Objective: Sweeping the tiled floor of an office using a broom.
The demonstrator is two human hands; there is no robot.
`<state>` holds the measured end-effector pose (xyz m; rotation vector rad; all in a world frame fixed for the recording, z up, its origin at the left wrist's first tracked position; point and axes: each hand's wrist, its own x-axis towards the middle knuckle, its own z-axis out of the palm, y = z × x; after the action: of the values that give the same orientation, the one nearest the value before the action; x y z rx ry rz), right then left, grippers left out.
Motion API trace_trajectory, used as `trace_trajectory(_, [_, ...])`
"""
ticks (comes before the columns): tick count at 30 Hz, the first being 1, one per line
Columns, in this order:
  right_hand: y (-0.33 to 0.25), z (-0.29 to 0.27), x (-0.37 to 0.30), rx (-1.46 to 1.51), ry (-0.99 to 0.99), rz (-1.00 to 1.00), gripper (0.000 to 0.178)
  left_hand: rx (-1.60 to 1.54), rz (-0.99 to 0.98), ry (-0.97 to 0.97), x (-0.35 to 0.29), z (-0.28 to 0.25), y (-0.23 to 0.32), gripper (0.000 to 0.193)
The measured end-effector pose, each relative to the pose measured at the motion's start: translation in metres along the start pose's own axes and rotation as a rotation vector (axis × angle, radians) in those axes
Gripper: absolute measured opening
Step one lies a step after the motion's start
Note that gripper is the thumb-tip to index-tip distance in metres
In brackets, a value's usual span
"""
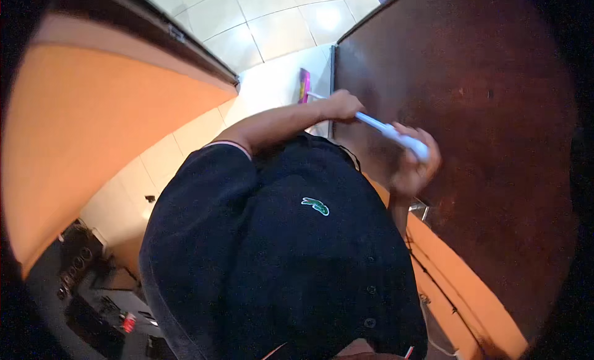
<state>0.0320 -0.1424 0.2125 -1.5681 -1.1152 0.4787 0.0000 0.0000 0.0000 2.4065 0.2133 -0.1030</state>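
A broom with a light blue and white handle (375,123) slants across in front of my chest. My left hand (344,105) is wrapped round the handle lower down, nearer the head of the broom. Up at its top end, my right hand (419,165) grips the thicker light-coloured grip, its fingers curled around it. The pink broom head (305,86), with some yellow on it, is down over the pale floor in the doorway. It is slightly blurred, so its bristles cannot be made out.
A dark brown door (470,112) stands close on the right, beside my right hand. An orange wall (111,100) with a dark door frame (185,38) is on the left. Pale floor tiles (278,29) continue beyond. Dark equipment (77,264) lies behind at lower left; a cable (433,279) runs at lower right.
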Motion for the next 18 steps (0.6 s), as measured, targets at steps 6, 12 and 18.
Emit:
trace_trajectory(6, [0.035,0.057,0.013,-0.033,-0.263,-0.132,0.020,0.011,-0.353,0.257,-0.057,-0.026,-0.053,0.018])
trace_trajectory(12, [-0.037,0.039,0.035,0.105,-0.278,-0.343,0.023,-0.247,-0.212,0.632,-0.083,-0.046,-0.006,0.011])
trace_trajectory(18, [-0.098,0.040,0.056,0.596,-0.604,-0.323,0.020,-0.217,-0.250,0.712,-0.142,-0.054,0.056,0.016])
